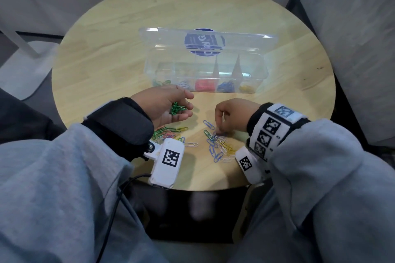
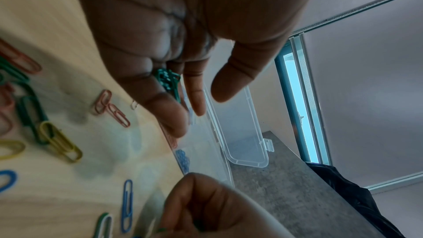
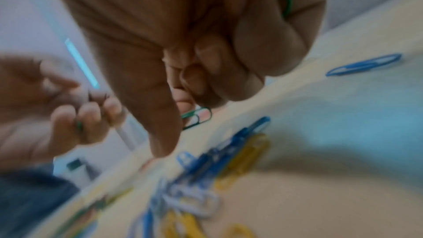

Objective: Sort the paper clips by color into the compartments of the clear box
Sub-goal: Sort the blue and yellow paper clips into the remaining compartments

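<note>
My left hand (image 1: 168, 105) cups green clips (image 1: 177, 108) in curled fingers; my right hand (image 1: 232, 116) reaches curled fingers into loose clips (image 1: 220, 145) on the desk (image 1: 128, 49), near the clear box (image 1: 205, 66).

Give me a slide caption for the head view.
Left hand cups green clips; right hand picks among loose clips.

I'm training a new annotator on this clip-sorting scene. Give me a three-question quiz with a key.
1. True or false: the clear box has its lid shut.
2. What colour are the clips cupped in the left hand?
3. Where does the right hand work? A) inside the box B) at the loose pile on the table C) on the lid

Key: 1. false, the lid stands open. 2. green. 3. B.
</note>
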Tool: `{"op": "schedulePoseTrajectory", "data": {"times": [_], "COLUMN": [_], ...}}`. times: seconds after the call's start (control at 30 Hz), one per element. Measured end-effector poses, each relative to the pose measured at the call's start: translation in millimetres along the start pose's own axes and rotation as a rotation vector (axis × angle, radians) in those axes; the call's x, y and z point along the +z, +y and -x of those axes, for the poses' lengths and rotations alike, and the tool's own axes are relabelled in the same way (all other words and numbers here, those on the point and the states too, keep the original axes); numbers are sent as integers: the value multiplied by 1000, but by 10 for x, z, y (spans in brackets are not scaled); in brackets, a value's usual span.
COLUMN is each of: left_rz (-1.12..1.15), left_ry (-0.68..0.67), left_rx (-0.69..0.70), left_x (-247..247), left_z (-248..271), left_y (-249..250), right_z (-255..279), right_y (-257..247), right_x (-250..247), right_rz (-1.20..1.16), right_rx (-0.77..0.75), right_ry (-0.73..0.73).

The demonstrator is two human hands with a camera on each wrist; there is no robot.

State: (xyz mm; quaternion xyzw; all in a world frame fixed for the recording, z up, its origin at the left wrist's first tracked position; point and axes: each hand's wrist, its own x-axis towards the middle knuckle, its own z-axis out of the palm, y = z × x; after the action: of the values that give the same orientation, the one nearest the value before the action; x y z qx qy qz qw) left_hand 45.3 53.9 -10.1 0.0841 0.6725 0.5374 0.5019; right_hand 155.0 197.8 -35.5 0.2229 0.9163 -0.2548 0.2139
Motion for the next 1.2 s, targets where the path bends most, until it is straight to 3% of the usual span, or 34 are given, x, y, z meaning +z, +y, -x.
{"op": "schedulePoseTrajectory", "data": {"times": [0.07, 0.23, 0.37, 0.5, 0.7, 0.93, 1.2], "left_rz": [8, 50, 95, 144, 187, 320, 216], "left_ry": [-1, -15, -6, 21, 27, 143, 237], "left_rx": [4, 16, 16, 25, 48, 182, 242], "left_x": [4, 14, 1, -24, -60, -467, -783], "left_z": [-2, -20, -33, -64, -63, 0, -141], "left_y": [-3, 4, 5, -7, 33, 265, 366], "right_z": [2, -17, 6, -2, -1, 66, -66], "right_y": [38, 87, 64, 34, -8, -37, -457], "right_x": [-60, -89, -87, -64, -58, -90, -341], "right_rz": [-210, -1291, -1627, -1718, -1746, -1763, -1554], "right_rx": [41, 300, 350, 357, 330, 333, 215], "right_ry": [37, 30, -13, 71, 45, 64, 48]}}
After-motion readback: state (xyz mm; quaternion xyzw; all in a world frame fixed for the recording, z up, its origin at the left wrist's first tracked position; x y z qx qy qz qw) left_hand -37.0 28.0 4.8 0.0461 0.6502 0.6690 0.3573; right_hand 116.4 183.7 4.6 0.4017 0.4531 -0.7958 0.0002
